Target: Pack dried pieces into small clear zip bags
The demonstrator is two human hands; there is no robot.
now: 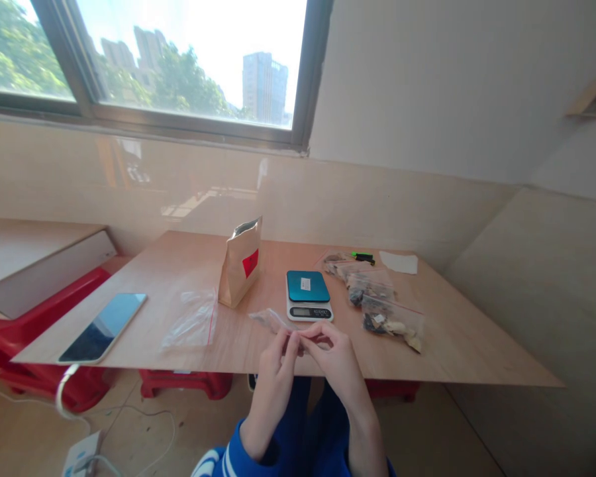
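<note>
Both my left hand and my right hand pinch the edge of a clear plastic bag close to the table's front edge. Their fingertips nearly meet, and part of the bag is hidden behind them. Just beyond my hands is a small kitchen scale with a teal plate, a white label and a dark display panel. To its left a brown paper pouch with a red label stands upright, its top open. Several filled zip bags with dark and pale pieces inside lie to the right of the scale.
Flat clear zip bags lie left of the pouch. A phone with a white cable rests at the table's left edge. At the back right are a green-and-black tool and a white paper. Red stools stand below.
</note>
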